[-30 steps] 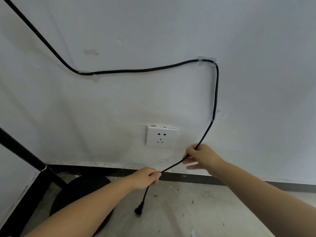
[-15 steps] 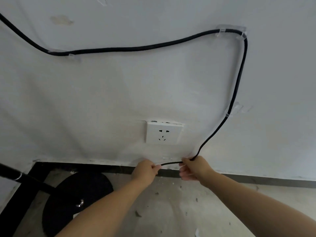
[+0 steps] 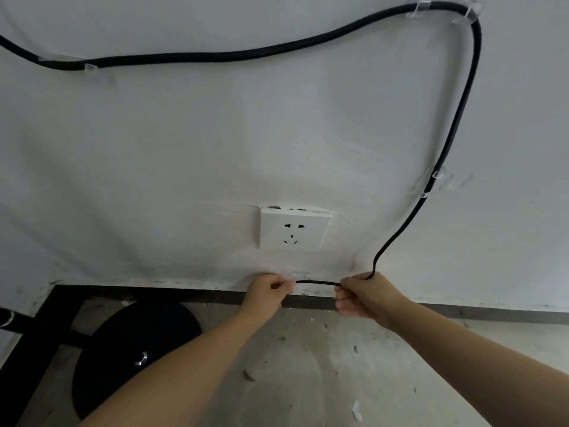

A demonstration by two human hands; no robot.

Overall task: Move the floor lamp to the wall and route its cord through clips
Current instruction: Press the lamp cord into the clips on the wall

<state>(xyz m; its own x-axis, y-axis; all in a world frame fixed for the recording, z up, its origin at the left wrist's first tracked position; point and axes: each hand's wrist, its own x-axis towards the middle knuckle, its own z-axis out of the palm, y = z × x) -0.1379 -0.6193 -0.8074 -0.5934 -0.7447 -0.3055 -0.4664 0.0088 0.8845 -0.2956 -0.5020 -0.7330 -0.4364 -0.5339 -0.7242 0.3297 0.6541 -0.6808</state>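
While both hands press low against the wall, the left hand (image 3: 267, 293) pinches the cord (image 3: 317, 283). The right hand (image 3: 366, 295), at 3 o'clock of the left, is fisted around the same cord.

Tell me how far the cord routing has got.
Done: the cord sits in clear clips along its upper run and down the right. In hand: the left hand and right hand stretch a short span just below the socket. Left: fixing that span.
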